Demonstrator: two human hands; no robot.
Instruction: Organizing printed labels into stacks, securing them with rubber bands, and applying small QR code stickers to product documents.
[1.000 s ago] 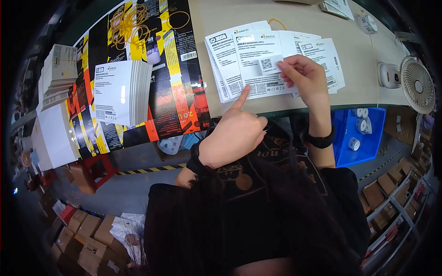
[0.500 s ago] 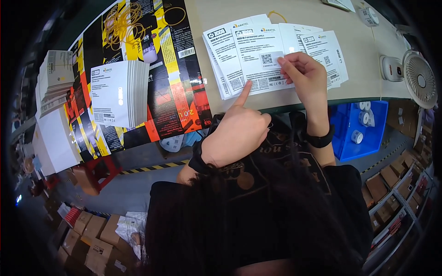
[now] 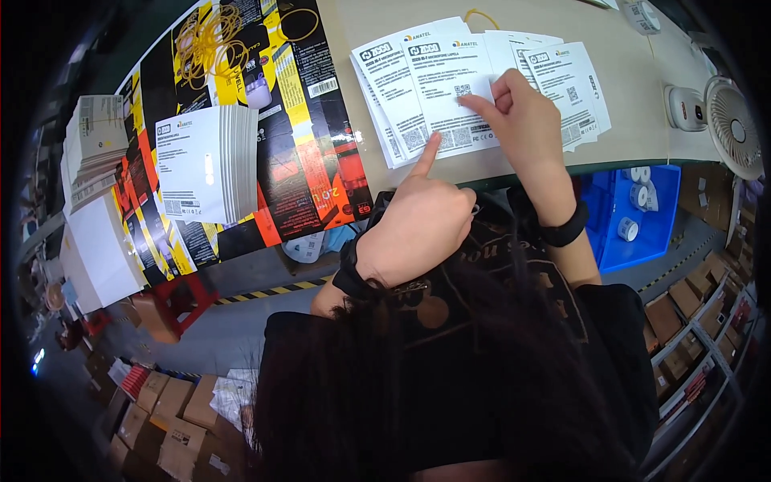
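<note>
A white printed card (image 3: 446, 64) lies on top of an overlapping group of similar cards on the table. My left hand (image 3: 414, 229) rests at the table edge, its index finger stretched onto the card's lower part and the other fingers curled, holding nothing. My right hand (image 3: 522, 132) is over the card's right side. Its thumb is stretched out and presses on a small square-coded label (image 3: 463, 90) on the card, partly covering it. The other fingers are bent, apart from the thumb. More printed cards (image 3: 554, 68) are fanned out just right of my right hand.
At left, a neat card stack (image 3: 191, 165) stands on a colourful printed sheet (image 3: 301, 173), with yellow rubber bands (image 3: 210, 44) behind it. A white fan (image 3: 735, 128) is at the right. Below the table edge is a blue bin (image 3: 642, 249) with label rolls.
My right hand has moved slightly left; its thumb now presses on the label, which was between thumb and fingers before. My left index finger stays on the card.
</note>
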